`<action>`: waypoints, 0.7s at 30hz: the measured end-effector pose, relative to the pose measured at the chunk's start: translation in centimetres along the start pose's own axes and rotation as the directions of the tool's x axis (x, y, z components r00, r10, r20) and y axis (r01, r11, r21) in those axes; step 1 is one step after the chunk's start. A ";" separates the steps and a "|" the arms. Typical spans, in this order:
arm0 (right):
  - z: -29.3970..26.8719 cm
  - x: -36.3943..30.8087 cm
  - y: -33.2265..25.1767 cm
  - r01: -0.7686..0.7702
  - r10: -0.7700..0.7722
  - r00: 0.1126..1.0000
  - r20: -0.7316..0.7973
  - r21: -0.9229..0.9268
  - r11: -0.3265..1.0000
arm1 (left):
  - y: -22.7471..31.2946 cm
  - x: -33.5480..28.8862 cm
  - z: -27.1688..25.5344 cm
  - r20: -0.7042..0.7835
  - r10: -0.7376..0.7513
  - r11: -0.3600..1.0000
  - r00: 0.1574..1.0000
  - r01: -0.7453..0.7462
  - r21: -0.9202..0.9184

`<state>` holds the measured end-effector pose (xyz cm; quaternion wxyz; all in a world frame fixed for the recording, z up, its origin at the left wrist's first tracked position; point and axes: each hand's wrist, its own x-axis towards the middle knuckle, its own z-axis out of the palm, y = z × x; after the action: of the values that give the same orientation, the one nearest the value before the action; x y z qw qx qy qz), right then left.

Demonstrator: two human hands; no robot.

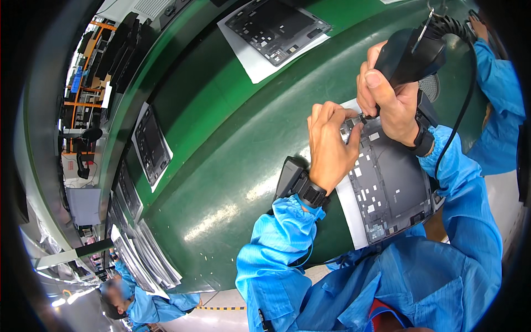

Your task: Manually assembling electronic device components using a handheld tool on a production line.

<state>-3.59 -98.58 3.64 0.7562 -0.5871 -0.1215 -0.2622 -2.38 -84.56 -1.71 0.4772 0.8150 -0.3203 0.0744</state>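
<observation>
A black power screwdriver [409,58] with a metal hanging loop is gripped in my right hand [390,102]; its tip points down at the upper left corner of a dark tablet housing [401,185]. Around that tip, my left hand [332,141] has its thumb and index finger bent close together on the housing's corner. Whatever small part lies between those fingertips is too hidden to name. The housing rests on a white sheet [349,216], with small white patches scattered over its inner side. Both wrists wear black strapped devices.
A second tablet housing [276,30] lies on white paper at the far side, another [151,144] to the left. Stacked sheets [141,260] sit at the green table's [249,177] left end. A cable [467,105] hangs by my right arm. Co-workers [498,110] sit at both sides.
</observation>
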 end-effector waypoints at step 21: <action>-13.3 0.8 -5.5 0.208 -0.292 0.910 -0.293 -0.286 0.935 | 0.5 0.2 -0.6 0.057 0.028 0.996 0.998 -0.033 0.086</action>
<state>-7.58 -112.37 4.84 0.6461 -0.6041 -0.0338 -0.4653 -2.40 -84.29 -0.96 0.4307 0.8319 -0.3423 0.0727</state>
